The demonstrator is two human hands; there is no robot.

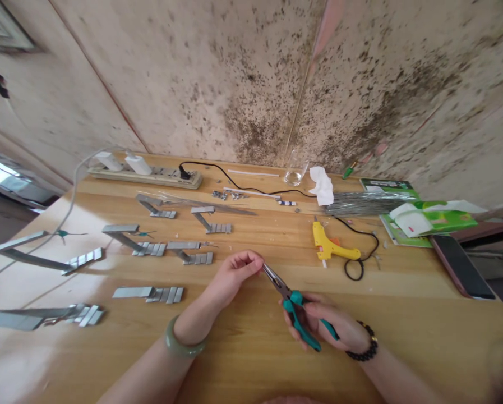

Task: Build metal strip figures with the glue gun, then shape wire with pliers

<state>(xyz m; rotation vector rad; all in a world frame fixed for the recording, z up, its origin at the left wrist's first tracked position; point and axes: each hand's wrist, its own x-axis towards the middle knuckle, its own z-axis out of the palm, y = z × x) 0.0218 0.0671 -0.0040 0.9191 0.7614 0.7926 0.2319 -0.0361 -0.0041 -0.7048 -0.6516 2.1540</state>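
Observation:
In my right hand [318, 322] is a pair of needle-nose pliers [295, 300] with teal handles, its jaws pointing up and left. My left hand [239, 272] is pinched closed at the tip of those jaws. Whatever lies between its thumb and fingers is too small to make out. Left of my hands, several grey strip pieces lie on the wooden table [234, 348]; among them are a bent one [192, 252] and a flatter one [150, 293].
A yellow glue gun [333, 247] with a black cord lies right of centre. Behind it are a bundle of thin wires [367, 203], a clear glass [294, 174] and a tissue [322, 185]. A power strip [150, 175] runs along the wall; a phone [461, 266] rests far right.

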